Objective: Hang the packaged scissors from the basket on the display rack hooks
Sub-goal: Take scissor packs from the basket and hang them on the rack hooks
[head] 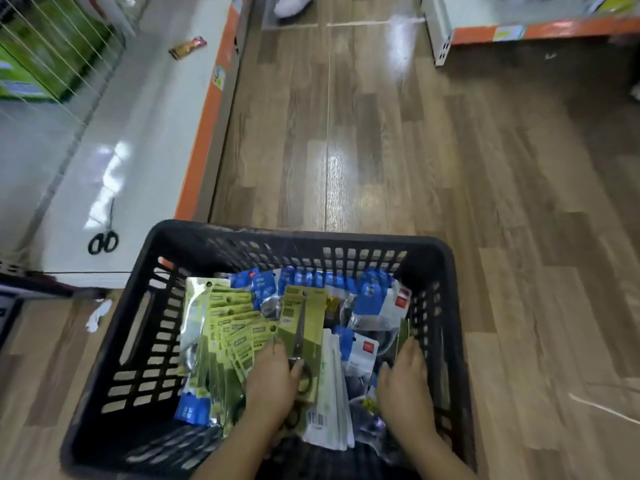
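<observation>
1. Basket [114,393], black plastic with slotted walls, sits on the floor at the near centre; its left wall lies just beside the near corner of a white shelf base [138,140], while its far and right sides face open floor.
2. Wood-look plank floor [433,168] runs far and right with clear room, bounded far right by another white shelf with an orange edge strip [554,29].
3. The left shelf base also carries an orange edge strip [204,133]. On it lie a loose pair of black-handled scissors [103,241] near the basket and a small brown-and-red packet [187,47] far off; wire rack rods [62,46] stand at the far left.
4. Packaged scissors fill the basket: a fan of yellow-green cards [232,327] on the left, blue-and-white packs [374,299] toward the far and right.
5. The left hand [273,382] is down among the packs, fingers closed on one yellow-green scissors pack [304,313] that stands higher than the rest, thumb over the scissor handle.
6. The right hand [405,386] rests with fingers loosely spread over packs by the right wall; whether it grips anything cannot be told.
7. A barcode [316,419] shows on a white pack near the wrists; the red squares on the blue packs and all other print are too blurred to read.
</observation>
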